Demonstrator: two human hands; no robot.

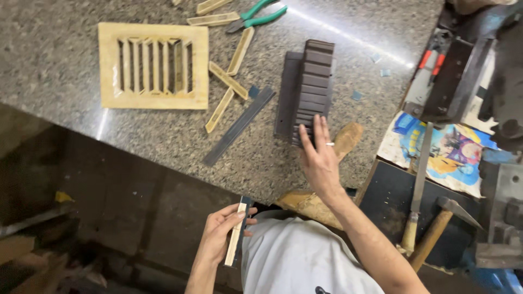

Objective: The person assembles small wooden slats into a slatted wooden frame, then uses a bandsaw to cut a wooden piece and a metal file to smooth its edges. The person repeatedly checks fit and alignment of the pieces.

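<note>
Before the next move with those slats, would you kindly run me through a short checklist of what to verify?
1. Left hand grips the pale wooden slat together with a dark strip: ok.
2. Right hand rests on the dark slatted piece: ok.
3. Dark piece lies flat on the granite counter: ok.
4. Green-handled pliers lie apart from both hands: ok.
5. Hammer and file lie apart from the right arm: ok.
6. Slats seated fully in the dark piece: cannot tell.

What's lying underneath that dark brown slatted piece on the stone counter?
Under the dark brown slatted piece lies a flat dark panel, showing along its left edge, on the granite counter. The right hand covers the piece's near end, hiding what is beneath there.
</note>
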